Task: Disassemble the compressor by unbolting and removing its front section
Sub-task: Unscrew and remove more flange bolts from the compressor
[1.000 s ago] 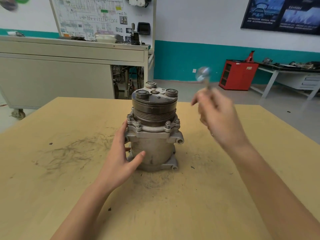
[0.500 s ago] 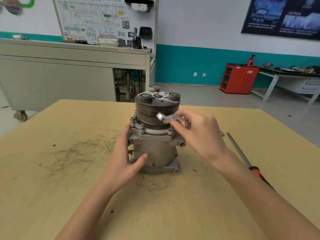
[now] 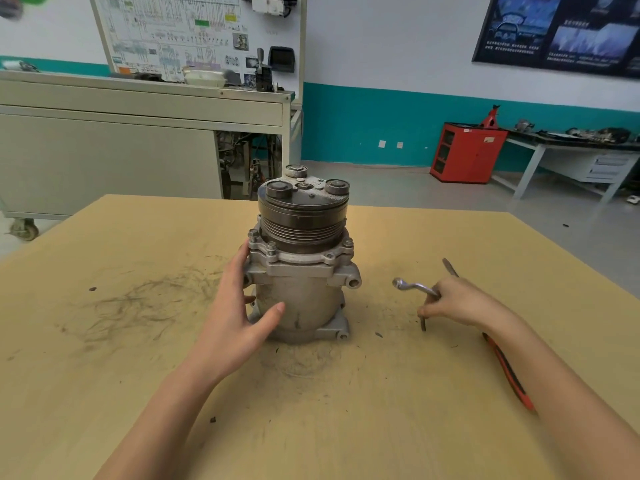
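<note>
The grey compressor [image 3: 304, 292] stands upright mid-table, its dark ribbed pulley [image 3: 301, 220] on top and bolts around the flange [image 3: 298, 261] below it. My left hand [image 3: 239, 313] presses against the compressor's left side with straight fingers and the thumb across the front of the body. My right hand [image 3: 460, 303] is low over the table to the right of the compressor, gripping a silver ring wrench [image 3: 412, 285] whose head points toward the compressor. A long dark bolt [image 3: 423, 323] hangs from the same hand's fingers, its tip at the tabletop.
A screwdriver [image 3: 502, 362] with a red-and-black handle lies on the wooden table [image 3: 104, 393] under my right forearm. Dark scuff marks spread left of the compressor. Behind stand a grey workbench [image 3: 138, 140], a red cabinet [image 3: 467, 154] and a side table.
My right hand left the compressor's flange and dropped right, down to the table, carrying the wrench and a bolt. My left hand stayed on the compressor.
</note>
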{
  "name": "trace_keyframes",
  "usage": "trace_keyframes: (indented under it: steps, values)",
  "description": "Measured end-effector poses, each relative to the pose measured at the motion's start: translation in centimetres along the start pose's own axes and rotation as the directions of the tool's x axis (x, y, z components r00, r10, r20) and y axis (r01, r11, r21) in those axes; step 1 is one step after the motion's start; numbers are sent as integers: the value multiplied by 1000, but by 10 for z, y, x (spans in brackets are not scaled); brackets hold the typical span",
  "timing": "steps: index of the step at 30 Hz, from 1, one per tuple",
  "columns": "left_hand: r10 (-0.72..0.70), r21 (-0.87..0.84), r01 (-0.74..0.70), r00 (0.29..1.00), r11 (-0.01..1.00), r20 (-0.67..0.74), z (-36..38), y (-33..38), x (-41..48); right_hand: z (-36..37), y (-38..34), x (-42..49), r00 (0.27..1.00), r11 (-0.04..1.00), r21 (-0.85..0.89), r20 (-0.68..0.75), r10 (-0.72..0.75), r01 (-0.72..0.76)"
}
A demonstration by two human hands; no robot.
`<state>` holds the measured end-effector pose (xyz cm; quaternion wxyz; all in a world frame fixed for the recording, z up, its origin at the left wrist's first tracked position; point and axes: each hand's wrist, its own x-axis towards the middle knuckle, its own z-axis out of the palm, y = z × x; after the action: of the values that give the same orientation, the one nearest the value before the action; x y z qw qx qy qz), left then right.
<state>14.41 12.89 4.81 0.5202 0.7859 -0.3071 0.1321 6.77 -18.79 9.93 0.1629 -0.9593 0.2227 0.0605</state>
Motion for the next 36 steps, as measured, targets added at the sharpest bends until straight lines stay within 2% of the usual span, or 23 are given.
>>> trace_keyframes:
  steps: [3, 8, 9, 10, 11, 12, 13, 14, 15, 17, 18, 19, 21, 23, 25, 28, 31, 33, 36]
  values:
    - [2, -5, -2, 1000, 1000, -5, 0, 1, 0, 14, 11, 11, 996, 996, -11, 35, 84, -83]
    - [-16, -14, 16, 1000, 1000, -8, -1, 5, 0, 17, 11, 21, 994, 992, -78, -33, 101, -103]
    - [-23, -12, 23, 1000, 1000, -8, -1, 6, 0, 16, 8, 20, 991, 996, 26, -104, 90, -87]
    - [-34, -5, 34, 999, 999, -15, 0, 7, -1, 13, 5, 19, 972, 974, 223, -218, 89, -39]
    - [-51, 6, 51, 998, 999, -34, 1, 9, -1, 8, 2, 16, 929, 871, 487, -347, 129, 61]
    - [-70, 22, 71, 995, 997, -69, 2, 12, -1, 0, -4, 10, 878, 668, 717, -434, 203, 200]
    - [-85, 39, 90, 990, 995, -113, 4, 16, 0, -11, -11, 2, 848, 446, 834, -466, 254, 325]
    - [-93, 48, 102, 984, 994, -154, 5, 21, 2, -21, -18, -5, 836, 312, 861, -484, 259, 402]
    - [-98, 47, 109, 978, 993, -186, 7, 27, 4, -30, -24, -12, 829, 304, 848, -509, 232, 435]
    - [-121, 17, 128, 967, 992, -223, 10, 36, 12, -41, -36, -24, 816, 466, 763, -562, 136, 448]
    - [-142, -5, 145, 961, 989, -238, 10, 38, 17, -42, -42, -30, 807, 501, 726, -584, 88, 471]
    - [-167, -24, 166, 953, 986, -251, 11, 40, 21, -42, -48, -35, 801, 481, 715, -597, 42, 507]
    - [-202, -32, 201, 940, 979, -276, 14, 42, 28, -37, -59, -45, 791, 357, 735, -611, -20, 577]
    - [-189, 7, 201, 931, 980, -313, 17, 43, 31, -29, -68, -53, 791, 195, 770, -610, -50, 607]
    - [-161, 50, 188, 929, 981, -334, 18, 41, 32, -22, -76, -59, 767, 121, 757, -636, -84, 642]
    - [-155, 61, 185, 929, 981, -335, 15, 29, 39, -13, -82, -67, 683, 118, 673, -723, -102, 730]
    - [-111, -10, 114, 943, 993, -314, 9, 15, 48, -8, -85, -75, 525, 143, 510, -845, -103, 848]
    - [-59, -109, 34, 970, 993, -234, 0, 7, 56, -4, -89, -80, 419, 128, 403, -897, -140, 906]
    - [-33, -216, 15, 996, 976, -81, -13, -2, 67, 4, -99, -83, 312, 90, 299, -927, -208, 950]
